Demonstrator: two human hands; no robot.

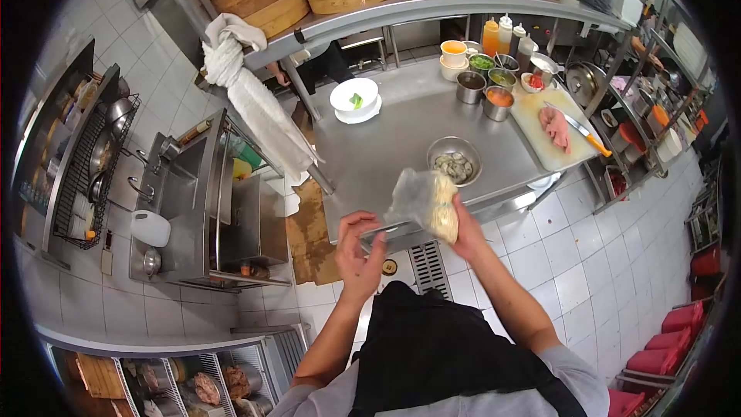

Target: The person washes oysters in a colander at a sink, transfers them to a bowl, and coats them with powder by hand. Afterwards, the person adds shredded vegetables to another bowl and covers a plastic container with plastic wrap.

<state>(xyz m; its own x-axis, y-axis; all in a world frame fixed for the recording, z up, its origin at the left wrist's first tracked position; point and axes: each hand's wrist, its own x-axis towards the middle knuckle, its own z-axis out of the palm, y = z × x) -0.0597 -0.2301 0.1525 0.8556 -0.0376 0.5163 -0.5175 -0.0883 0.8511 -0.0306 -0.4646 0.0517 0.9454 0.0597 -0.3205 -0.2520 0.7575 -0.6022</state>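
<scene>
My right hand [467, 233] is wrapped round the side of a clear plastic bag [432, 205] of pale yellowish food, which looks like noodles. The bag is held up over the front edge of the steel table [378, 150]. To its left, my left hand [360, 253] has its fingers apart, near the bag's loose end but not on it. Just behind the bag, a steel bowl [454, 161] holds greyish pieces that look like raw shrimp.
A white bowl [355, 98] with something green stands at the back left. Sauce bottles [505, 34] and small containers line the back right. On a cutting board [549, 156] lie pink meat [554, 128] and an orange-handled knife [594, 141]. A towel [255, 108] hangs from the shelf.
</scene>
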